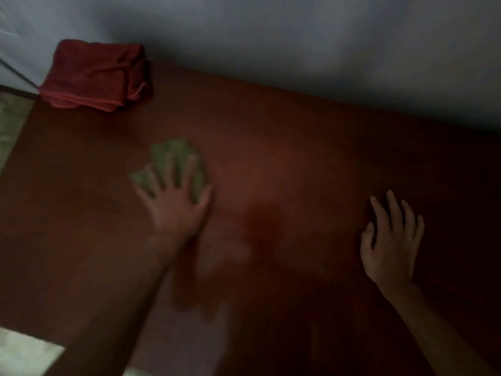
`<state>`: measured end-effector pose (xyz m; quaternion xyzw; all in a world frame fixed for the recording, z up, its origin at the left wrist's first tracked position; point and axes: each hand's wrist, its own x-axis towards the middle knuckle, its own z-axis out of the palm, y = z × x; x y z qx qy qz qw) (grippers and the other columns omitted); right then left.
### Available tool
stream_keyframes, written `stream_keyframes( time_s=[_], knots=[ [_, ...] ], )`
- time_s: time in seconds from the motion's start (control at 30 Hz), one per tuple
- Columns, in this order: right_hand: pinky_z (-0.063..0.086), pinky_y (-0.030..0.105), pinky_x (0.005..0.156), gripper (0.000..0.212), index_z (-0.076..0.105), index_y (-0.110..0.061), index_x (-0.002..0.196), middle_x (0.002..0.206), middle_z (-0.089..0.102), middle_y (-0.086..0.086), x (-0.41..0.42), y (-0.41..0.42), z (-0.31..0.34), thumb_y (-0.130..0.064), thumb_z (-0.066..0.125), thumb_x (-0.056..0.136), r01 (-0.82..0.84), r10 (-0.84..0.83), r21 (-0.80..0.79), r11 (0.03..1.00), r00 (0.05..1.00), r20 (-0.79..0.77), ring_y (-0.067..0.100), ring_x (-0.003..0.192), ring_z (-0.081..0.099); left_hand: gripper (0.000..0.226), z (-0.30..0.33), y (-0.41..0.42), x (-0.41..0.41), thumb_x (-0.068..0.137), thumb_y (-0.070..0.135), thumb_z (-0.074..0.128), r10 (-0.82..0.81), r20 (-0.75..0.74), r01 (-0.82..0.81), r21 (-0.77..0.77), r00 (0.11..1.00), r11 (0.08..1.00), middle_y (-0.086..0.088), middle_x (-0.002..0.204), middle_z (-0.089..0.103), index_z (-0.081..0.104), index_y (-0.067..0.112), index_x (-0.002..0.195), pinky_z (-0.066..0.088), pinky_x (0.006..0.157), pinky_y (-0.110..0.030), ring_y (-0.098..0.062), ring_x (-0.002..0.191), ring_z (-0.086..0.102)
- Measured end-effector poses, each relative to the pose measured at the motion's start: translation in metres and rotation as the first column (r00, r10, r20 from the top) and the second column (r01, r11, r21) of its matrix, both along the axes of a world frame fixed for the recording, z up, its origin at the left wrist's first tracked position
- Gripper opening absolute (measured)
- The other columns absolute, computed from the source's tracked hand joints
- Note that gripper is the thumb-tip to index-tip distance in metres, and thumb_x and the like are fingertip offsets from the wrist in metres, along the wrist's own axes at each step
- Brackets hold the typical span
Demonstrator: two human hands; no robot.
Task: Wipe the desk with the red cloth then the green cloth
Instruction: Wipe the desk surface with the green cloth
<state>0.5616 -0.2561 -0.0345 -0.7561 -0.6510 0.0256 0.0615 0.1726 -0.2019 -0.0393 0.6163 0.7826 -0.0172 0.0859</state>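
Observation:
The green cloth [173, 158] lies flat on the dark reddish-brown desk [298, 147], left of the middle. My left hand [176, 196] presses down on it with spread, straight fingers; the hand is blurred. The red cloth [92, 74] sits folded in a heap at the desk's far left corner, apart from both hands. My right hand [393, 240] rests flat on the bare desk at the right, fingers straight and slightly spread, holding nothing.
A pale wall [298, 36] runs along the desk's far edge. Light floor [10, 126] shows past the desk's left edge and at the lower left. The scene is dim.

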Motion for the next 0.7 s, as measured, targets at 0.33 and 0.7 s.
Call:
stream_keyframes(
  time_s=[0.33,0.7],
  knots=[
    [0.018,0.058,0.114,0.054,0.039,-0.016,0.143,0.155,0.031,0.014,-0.116,0.028,0.018,-0.035,0.032,0.094,0.039,-0.041,-0.039,0.999,0.997,-0.059,0.040,0.139,0.028,0.065,-0.009,0.021,-0.014,0.086,0.063,0.046,-0.578,0.013,0.569,0.151,0.816,0.808,0.002,0.160,0.029,0.036,0.045,0.147,0.015,0.113,-0.066,-0.043,0.145,0.021],
    [0.008,0.060,0.117,0.052,0.030,-0.034,0.149,0.161,0.019,0.008,-0.310,0.103,0.001,-0.041,0.028,0.097,-0.139,0.132,-0.125,0.982,0.990,-0.057,0.032,0.147,0.017,0.071,-0.001,0.056,-0.241,0.087,0.070,0.023,0.273,0.021,-0.273,0.027,0.962,0.962,-0.003,0.164,0.013,0.020,0.042,0.153,0.006,0.112,-0.070,-0.041,0.149,0.004]
  ],
)
